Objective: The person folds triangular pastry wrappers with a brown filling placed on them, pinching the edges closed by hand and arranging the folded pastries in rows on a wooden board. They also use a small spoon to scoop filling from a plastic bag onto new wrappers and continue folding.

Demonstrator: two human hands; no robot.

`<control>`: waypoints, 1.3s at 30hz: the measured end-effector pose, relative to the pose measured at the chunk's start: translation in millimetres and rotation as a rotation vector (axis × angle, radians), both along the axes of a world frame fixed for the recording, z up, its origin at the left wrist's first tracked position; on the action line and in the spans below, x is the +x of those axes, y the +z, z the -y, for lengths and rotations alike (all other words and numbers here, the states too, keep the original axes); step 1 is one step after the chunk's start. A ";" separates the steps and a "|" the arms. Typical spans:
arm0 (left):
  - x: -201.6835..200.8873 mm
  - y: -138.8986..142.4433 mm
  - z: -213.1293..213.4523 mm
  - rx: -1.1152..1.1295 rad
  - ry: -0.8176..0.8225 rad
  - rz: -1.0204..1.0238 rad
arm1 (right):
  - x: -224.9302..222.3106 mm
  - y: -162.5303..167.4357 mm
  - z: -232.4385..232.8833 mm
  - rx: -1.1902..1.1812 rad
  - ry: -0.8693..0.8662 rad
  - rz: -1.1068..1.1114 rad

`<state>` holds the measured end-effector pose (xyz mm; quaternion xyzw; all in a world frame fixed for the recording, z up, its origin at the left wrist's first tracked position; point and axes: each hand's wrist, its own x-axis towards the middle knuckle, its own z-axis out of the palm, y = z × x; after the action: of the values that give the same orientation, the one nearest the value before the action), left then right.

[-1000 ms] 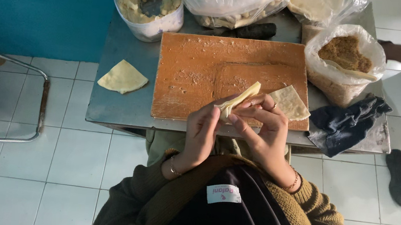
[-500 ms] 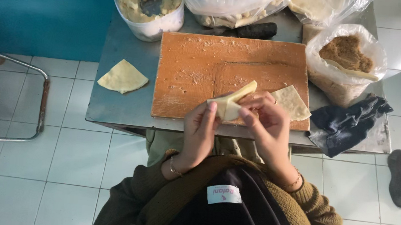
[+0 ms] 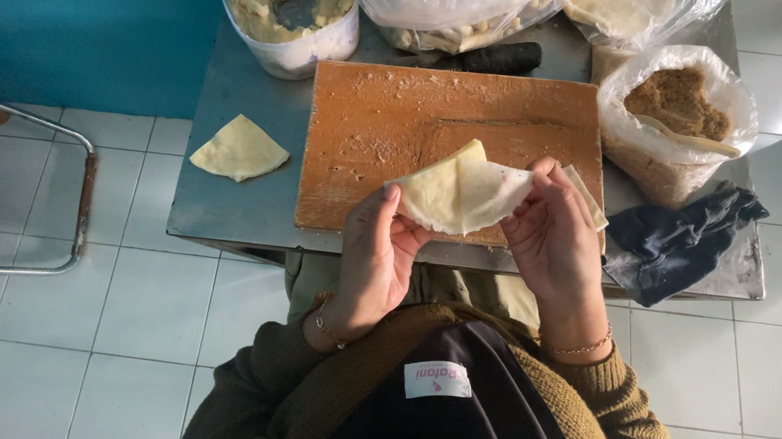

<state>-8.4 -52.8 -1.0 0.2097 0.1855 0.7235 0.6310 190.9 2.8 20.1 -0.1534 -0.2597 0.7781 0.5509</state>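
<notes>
Both hands hold a pale, thin folded dough sheet just above the near edge of the brown wooden board on the grey metal desk. Left hand cups it from below; right hand fingers pinch its edge, seemingly folding.

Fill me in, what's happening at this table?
A person holds a thin pale pastry sheet between both hands, left hand under its lower edge, right hand pinching its right side, just above an orange wooden board. One folded pastry triangle lies on the metal table to the left. A tub of pale filling, a bag of brown crumbly filling and a dark cloth are also on the table.
</notes>
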 end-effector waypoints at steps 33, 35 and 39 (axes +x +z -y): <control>-64.2 18.3 -13.5 0.034 0.264 -0.499 | -44.8 38.0 -1.7 1.147 -0.446 1.793; -63.9 19.8 -11.4 0.050 0.259 -0.572 | -47.6 41.0 0.3 1.174 -0.443 1.743; -65.3 20.6 -7.9 0.141 0.296 -0.824 | -48.8 48.1 1.4 1.052 -0.328 1.693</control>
<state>-73.7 -44.9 19.6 0.4942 0.3997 0.6731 0.3781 142.1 1.4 68.2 -0.4265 -0.8514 0.1146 0.2831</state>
